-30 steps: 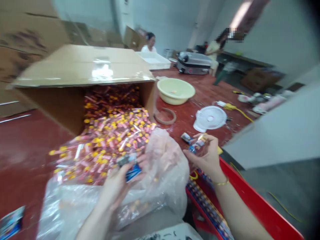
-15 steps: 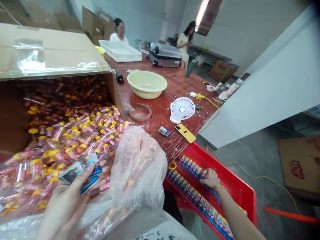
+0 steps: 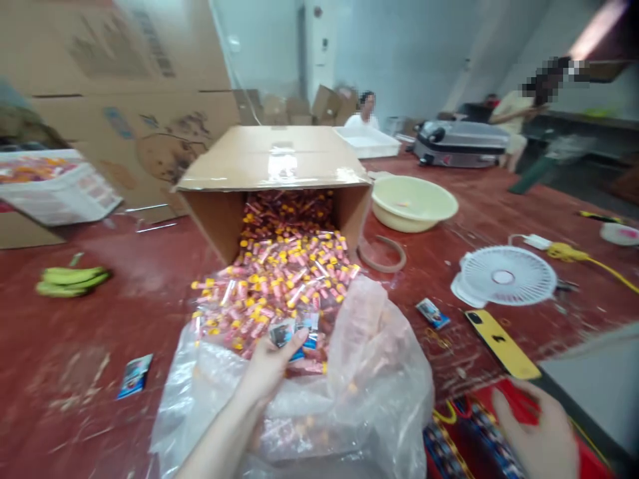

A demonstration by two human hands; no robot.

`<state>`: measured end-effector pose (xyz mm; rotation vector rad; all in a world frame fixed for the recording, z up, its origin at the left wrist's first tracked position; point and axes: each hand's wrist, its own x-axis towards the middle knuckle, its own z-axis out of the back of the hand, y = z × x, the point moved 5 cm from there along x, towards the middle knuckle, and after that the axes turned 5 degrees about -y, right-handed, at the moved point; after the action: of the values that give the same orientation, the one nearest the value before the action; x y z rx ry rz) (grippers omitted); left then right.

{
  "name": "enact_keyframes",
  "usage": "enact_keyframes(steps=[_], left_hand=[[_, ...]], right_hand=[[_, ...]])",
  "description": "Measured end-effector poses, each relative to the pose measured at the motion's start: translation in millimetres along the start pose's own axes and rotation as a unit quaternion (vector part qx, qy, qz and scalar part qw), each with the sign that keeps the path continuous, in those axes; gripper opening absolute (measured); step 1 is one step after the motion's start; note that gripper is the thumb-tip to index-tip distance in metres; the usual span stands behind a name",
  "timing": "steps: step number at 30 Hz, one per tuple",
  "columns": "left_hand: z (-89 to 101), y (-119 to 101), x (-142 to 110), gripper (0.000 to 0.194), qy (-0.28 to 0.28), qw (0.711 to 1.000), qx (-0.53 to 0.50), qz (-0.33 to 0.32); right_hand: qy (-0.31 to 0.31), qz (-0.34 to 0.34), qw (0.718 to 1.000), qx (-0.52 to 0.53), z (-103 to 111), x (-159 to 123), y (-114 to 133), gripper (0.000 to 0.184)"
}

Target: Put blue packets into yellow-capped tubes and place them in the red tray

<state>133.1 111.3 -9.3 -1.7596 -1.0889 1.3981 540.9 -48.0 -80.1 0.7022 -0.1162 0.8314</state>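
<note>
My left hand is closed on a few small printed cards, held over a clear plastic bag. Just beyond it, a heap of small pink sachets with yellow caps spills out of a cardboard box lying on its side. My right hand hovers at the lower right with fingers spread, holding nothing, above a red crate with rows of small packs. The frame is blurred.
On the red table stand a cream bowl, a white fan, a yellow phone, a loose card, another card and bananas. Two people are at the far end near a silver case.
The view swung left. My right hand came up out of the red crate and now shows open at the lower right. My left hand kept hold of the cards.
</note>
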Motion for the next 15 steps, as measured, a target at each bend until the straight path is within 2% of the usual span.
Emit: enact_keyframes(steps=[1,2,4,5,6,8,11,13,15], left_hand=[[2.2,0,-1,0.039,-0.002,1.000,-0.007,0.004],[4.1,0,-3,0.038,-0.002,1.000,-0.017,0.007],[7.8,-1,-7,0.037,-0.002,0.999,-0.048,0.006],[9.9,-2,-9,0.036,-0.002,0.998,-0.066,0.007],[12.2,-3,-11,0.036,-0.003,0.997,-0.082,0.009],[17.8,-3,-13,0.036,-0.015,0.994,-0.108,0.018],[24.1,-3,-13,0.038,-0.027,0.993,-0.115,0.023],[24.8,-3,-12,0.039,-0.016,0.995,-0.100,0.012],[23.5,-3,-11,0.039,0.000,0.997,-0.079,-0.004]], right_hand=[[0.011,0.042,0.995,0.095,-13,5,57,0.035],[0.059,0.095,0.979,0.169,-30,7,117,0.028],[0.196,0.198,0.925,0.260,-74,2,229,0.018],[0.278,0.216,0.898,0.264,-100,-2,272,0.017],[0.304,0.221,0.890,0.258,-122,-2,304,0.015],[0.343,0.210,0.886,0.233,-163,-2,342,0.024],[0.361,0.189,0.886,0.220,-198,-3,354,0.039],[0.362,0.185,0.881,0.244,-201,-5,351,0.037],[0.356,0.178,0.871,0.287,-191,-6,348,0.032]])
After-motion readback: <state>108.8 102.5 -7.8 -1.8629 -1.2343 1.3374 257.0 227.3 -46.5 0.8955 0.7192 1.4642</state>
